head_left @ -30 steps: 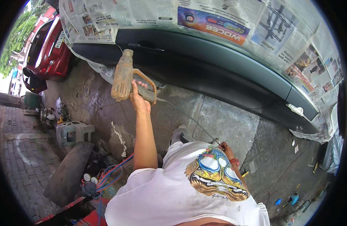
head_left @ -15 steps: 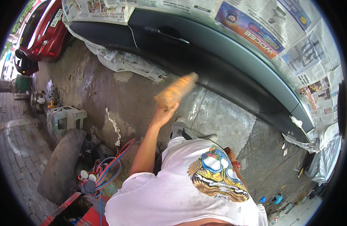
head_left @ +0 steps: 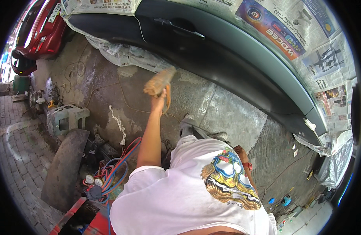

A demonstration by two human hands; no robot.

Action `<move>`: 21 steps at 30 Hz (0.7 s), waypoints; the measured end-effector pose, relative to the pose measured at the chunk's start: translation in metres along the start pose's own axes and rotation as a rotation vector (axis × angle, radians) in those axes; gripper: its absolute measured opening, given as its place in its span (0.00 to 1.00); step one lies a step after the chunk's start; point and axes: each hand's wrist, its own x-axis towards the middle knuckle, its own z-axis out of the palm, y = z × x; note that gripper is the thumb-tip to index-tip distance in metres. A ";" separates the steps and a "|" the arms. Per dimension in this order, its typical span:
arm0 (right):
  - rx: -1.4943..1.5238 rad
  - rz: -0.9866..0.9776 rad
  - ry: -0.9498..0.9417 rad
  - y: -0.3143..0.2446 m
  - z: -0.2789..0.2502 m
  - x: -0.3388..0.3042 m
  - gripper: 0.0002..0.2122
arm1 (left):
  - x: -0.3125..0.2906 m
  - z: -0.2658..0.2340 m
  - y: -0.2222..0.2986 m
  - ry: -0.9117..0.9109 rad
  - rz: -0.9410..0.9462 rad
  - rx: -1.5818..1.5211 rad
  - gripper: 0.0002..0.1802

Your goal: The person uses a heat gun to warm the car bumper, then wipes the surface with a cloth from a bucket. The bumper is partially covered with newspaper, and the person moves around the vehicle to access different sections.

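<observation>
My left hand (head_left: 158, 102) is closed around a crumpled orange-brown cloth (head_left: 160, 83), blurred by motion, with a loose strip dangling beside the wrist. The cloth is over the floor, its tip close to the lower edge of a matte black and grey car door panel (head_left: 196, 55). A door handle (head_left: 184, 29) sits on that panel. My right hand (head_left: 240, 152) is low at my right side, mostly hidden by my white shirt. A red band (head_left: 249, 166) shows near its wrist, but its fingers cannot be made out.
Newspaper masking (head_left: 274, 27) covers the car above the panel. Plastic sheeting (head_left: 127, 55) hangs below it. At left are a grey step stool (head_left: 66, 117), a dark curved panel (head_left: 65, 168), red and blue hoses with gauges (head_left: 110, 176) and a red car (head_left: 43, 35).
My left hand has swung the cloth left, off the front of the black panel. A strip of it now hangs loose. The right hand stays by my side.
</observation>
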 end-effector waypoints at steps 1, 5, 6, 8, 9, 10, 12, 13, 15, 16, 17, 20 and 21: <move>0.009 -0.027 0.003 -0.006 -0.001 -0.002 0.12 | 0.011 -0.006 0.003 0.047 -0.001 -0.136 0.31; 0.083 -0.074 0.002 -0.038 -0.001 0.000 0.12 | 0.039 -0.005 0.031 0.358 -0.038 -0.705 0.31; 0.113 -0.111 -0.021 -0.036 0.003 0.007 0.12 | 0.039 -0.006 0.036 0.367 -0.005 -0.701 0.31; 0.182 -0.169 -0.059 -0.026 0.015 0.022 0.12 | 0.036 -0.002 0.045 0.369 0.054 -0.684 0.30; 0.125 -0.232 -0.046 -0.037 0.010 0.019 0.13 | 0.029 -0.003 0.047 0.311 0.062 -0.579 0.31; 0.095 -0.210 -0.049 -0.042 0.008 0.019 0.12 | 0.021 -0.002 0.050 0.249 0.069 -0.479 0.32; 0.042 -0.175 -0.035 -0.050 0.003 0.017 0.11 | 0.005 0.003 0.049 0.123 0.052 -0.313 0.35; 0.017 -0.161 -0.020 -0.050 0.001 0.016 0.11 | -0.003 0.007 0.043 0.097 0.117 -0.217 0.36; 0.001 -0.128 -0.003 -0.044 0.001 0.013 0.10 | -0.024 0.022 0.029 0.033 0.250 -0.026 0.37; 0.009 -0.102 0.005 -0.033 0.002 0.011 0.10 | -0.046 0.032 0.041 -0.033 0.261 0.069 0.36; 0.018 -0.074 0.013 -0.022 0.004 0.008 0.09 | -0.057 0.040 0.043 -0.137 0.258 0.165 0.35; -0.046 0.015 0.017 -0.001 0.004 -0.003 0.09 | -0.080 0.058 0.040 -0.433 0.247 0.424 0.31; -0.056 0.034 0.016 0.006 0.002 -0.006 0.09 | -0.080 0.062 0.035 -0.521 0.279 0.443 0.32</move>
